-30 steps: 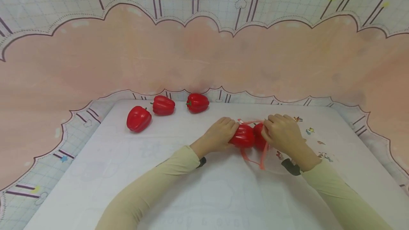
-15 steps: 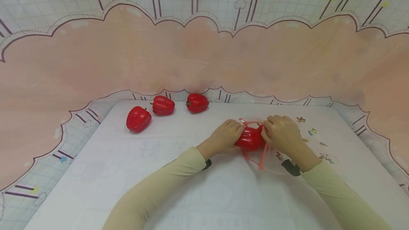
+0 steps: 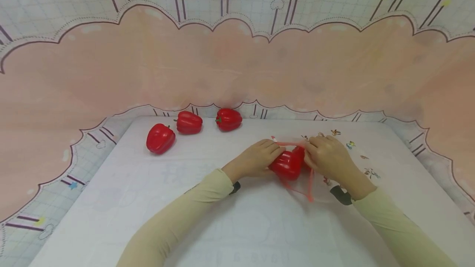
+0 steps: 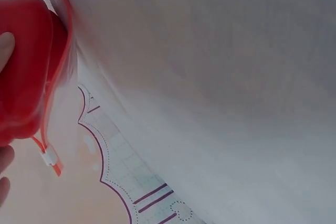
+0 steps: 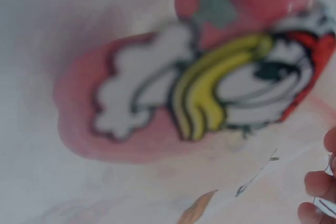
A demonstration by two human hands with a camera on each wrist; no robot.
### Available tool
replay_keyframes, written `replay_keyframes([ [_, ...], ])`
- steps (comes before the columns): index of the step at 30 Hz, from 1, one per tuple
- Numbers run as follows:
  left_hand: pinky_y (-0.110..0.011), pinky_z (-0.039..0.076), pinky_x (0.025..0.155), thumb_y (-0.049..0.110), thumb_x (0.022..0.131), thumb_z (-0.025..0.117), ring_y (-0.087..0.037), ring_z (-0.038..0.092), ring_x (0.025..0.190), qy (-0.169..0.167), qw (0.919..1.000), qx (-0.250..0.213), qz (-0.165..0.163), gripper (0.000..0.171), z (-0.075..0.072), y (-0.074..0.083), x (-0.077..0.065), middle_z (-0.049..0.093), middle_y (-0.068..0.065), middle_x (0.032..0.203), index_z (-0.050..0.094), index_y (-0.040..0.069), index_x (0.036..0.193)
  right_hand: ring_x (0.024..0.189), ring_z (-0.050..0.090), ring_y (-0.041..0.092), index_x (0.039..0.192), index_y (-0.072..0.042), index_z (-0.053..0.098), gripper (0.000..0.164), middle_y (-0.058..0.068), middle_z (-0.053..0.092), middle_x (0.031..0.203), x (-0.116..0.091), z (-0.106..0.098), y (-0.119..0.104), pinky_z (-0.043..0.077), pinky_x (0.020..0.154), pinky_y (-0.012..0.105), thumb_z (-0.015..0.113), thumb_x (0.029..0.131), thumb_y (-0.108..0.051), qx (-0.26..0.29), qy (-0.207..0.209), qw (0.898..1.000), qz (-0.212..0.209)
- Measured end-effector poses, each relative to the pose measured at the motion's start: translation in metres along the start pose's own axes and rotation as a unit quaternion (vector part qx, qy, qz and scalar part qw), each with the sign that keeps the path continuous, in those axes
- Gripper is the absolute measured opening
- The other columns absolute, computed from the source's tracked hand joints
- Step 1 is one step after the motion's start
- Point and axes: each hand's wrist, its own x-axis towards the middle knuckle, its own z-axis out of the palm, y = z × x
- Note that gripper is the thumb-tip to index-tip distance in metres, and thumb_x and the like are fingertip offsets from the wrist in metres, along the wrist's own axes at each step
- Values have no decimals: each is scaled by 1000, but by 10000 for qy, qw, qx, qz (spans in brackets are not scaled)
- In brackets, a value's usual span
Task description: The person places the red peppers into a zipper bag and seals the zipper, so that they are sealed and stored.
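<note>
My left hand (image 3: 256, 158) grips a shiny red bell pepper (image 3: 287, 166) at the mouth of a clear zip bag (image 3: 311, 188). The bag has an orange-red zip edge with a white slider (image 4: 50, 157) and small printed cartoon figures. Its edge is pinched by my right hand (image 3: 328, 162), on the bag's right side. A second red pepper (image 5: 79, 114) lies within the bag, seen through its printed film in the right wrist view. In the left wrist view, fingertips (image 4: 6, 48) lie on the held pepper, which overlaps the zip edge.
Three more red peppers stand toward the back of the white table: one at left (image 3: 161, 139), another beside it (image 3: 189, 122), and one nearer the middle (image 3: 229, 119). Behind the table hangs a peach patterned cloth (image 3: 237, 65).
The held pepper moved right toward the other pepper at the bag's mouth, then turned and tilted downward. The left hand followed, shifting slightly back left. The right hand keeps its grip on the bag.
</note>
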Motion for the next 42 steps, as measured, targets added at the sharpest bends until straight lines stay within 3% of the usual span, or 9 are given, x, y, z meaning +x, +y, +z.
replay_keyframes([
  [6, -31, 37, 110, 34, 81, 72, -15, 52, 118, 332, 9993, -18, 192, 58, 0, -1, -3, 59, -1, 125, 50, 11, 129, 67, 64, 25, 80, 0, 69, 18, 12, 67, 73, -1, 1, -1, 55, 59, 35, 73, 68, -12, 75, 158, 9994, -313],
  [11, -29, 43, 104, 32, 81, 72, -15, 55, 113, 731, 9960, 330, 399, 52, 2, 1, -3, 62, -2, 120, 55, 11, 125, 72, 66, 27, 88, 0, 71, 25, 13, 69, 78, -1, 2, 0, 57, 63, 37, 76, 67, -13, 105, 182, 9993, -304],
  [16, -28, 45, 102, 34, 80, 74, -16, 57, 109, 1034, 9908, 761, 423, 51, 4, 3, -1, 64, -2, 117, 59, 10, 123, 68, 64, 26, 85, 0, 70, 21, 12, 67, 75, 0, 3, -1, 55, 60, 35, 74, 68, -12, 85, 253, 9989, -375],
  [20, -26, 45, 101, 31, 83, 71, -15, 57, 109, 1102, 9876, 1059, 358, 47, 6, 2, 0, 64, -2, 119, 60, 10, 124, 67, 63, 25, 83, 1, 70, 19, 11, 66, 72, -1, 4, 0, 54, 59, 35, 71, 68, -11, 89, 325, 9984, -443],
  [26, -25, 45, 102, 28, 82, 72, -14, 58, 109, 1173, 9882, 944, 272, 45, 8, -1, 1, 65, -1, 118, 61, 11, 123, 65, 62, 25, 80, 1, 68, 16, 11, 64, 70, -1, 5, 0, 54, 57, 36, 68, 69, -11, 122, 378, 9980, -486],
  [31, -25, 45, 100, 28, 81, 73, -14, 60, 100, 1396, 9841, 1087, 179, 34, 8, 0, 3, 68, 0, 106, 66, 10, 109, 73, 65, 26, 78, 0, 68, 15, 12, 66, 76, 0, 5, -2, 55, 61, 36, 71, 68, -11, 151, 356, 9980, -496],
  [35, -23, 46, 94, 29, 81, 72, -12, 59, 92, 1505, 9809, 1234, 6, 25, 9, 2, 8, 69, 2, 96, 67, 12, 99, 75, 66, 27, 75, -1, 67, 14, 12, 66, 76, 1, 5, -3, 56, 61, 36, 73, 68, -11, 163, 361, 9977, -556],
  [42, -24, 48, 89, 31, 82, 71, -13, 60, 84, 1441, 9787, 1404, -413, 23, 13, 0, 15, 71, 1, 87, 70, 12, 95, 69, 61, 23, 70, -2, 65, 10, 9, 62, 71, 3, 5, -3, 52, 56, 33, 71, 68, -10, 162, 438, 9969, -632],
])
